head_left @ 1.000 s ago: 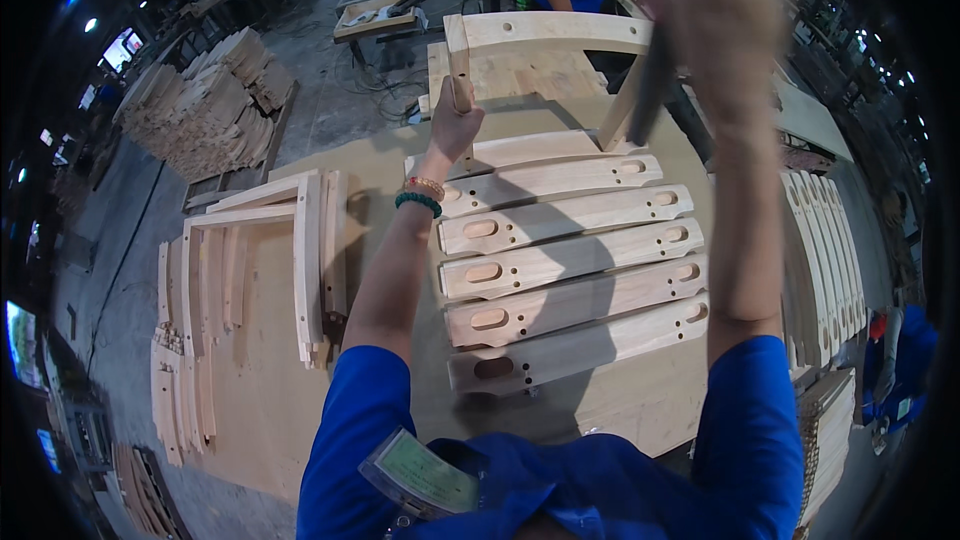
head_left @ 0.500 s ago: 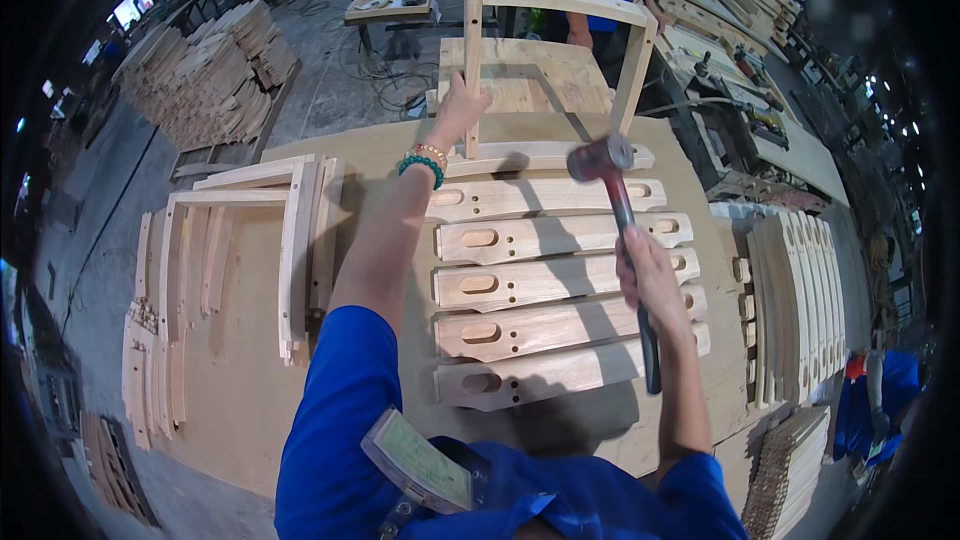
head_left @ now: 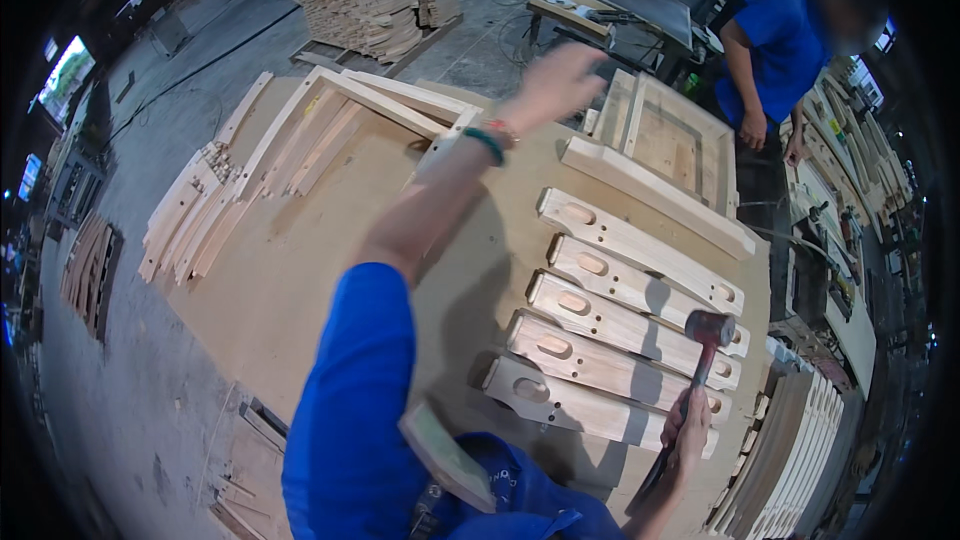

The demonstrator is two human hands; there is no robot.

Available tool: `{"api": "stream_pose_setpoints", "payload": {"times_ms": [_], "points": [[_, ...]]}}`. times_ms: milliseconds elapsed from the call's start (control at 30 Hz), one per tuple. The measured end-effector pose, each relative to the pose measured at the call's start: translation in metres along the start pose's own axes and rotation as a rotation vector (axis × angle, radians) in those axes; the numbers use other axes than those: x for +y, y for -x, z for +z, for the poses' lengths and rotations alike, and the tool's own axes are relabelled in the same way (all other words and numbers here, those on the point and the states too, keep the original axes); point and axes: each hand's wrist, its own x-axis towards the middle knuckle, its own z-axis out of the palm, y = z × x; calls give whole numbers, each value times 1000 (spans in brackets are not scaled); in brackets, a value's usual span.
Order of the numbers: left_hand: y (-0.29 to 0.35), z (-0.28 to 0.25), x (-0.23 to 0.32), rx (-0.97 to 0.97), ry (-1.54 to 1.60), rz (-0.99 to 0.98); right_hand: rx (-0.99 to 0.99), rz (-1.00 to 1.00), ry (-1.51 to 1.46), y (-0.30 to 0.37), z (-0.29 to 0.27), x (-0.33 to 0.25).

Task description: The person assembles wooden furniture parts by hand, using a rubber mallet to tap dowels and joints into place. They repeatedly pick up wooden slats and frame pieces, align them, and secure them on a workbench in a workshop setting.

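Hammer (head_left: 710,328), clamped in the grip of the right hand (head_left: 687,430). The fist closes partway along the handle, head uppermost, near the right ends of the boards (head_left: 620,325); so held, the head seems kept clear of the wood. Five boards lie in a row on the surface (head_left: 270,270), slightly apart, slots and holes facing up, probably so that each stays easy to see and reach. To their right, more are packed together in a stack (head_left: 785,450), seemingly on edge, which likely saves space. Leftward, loose strips (head_left: 190,220) lie beside a second frame (head_left: 275,140), apparently set aside to leave working room. Beyond the boards, a bar (head_left: 655,198) lies along the near side of a frame (head_left: 688,103); whether the two are joined I cannot tell. The left hand (head_left: 562,85), blurred, hangs near that frame's left side, fingers extended, with nothing in its grip that I can make out. Farther off, a person (head_left: 785,40) in blue stands near the frame's right side; a lumber pile (head_left: 370,0) sits well apart, presumably as stock.
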Motion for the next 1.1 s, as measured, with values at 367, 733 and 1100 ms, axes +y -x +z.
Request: {"api": "stream_pose_setpoints", "payload": {"times_ms": [367,733,1100], "points": [[205,-362,-174,-175,-734,-1009,-64,108,-56,15,-3,32],[161,-391,-67,-30,-168,-867,24,174,-123,61,-13,51],[40,-288,43,150,467,-498,119,182,-207,86,-39,80]]}}
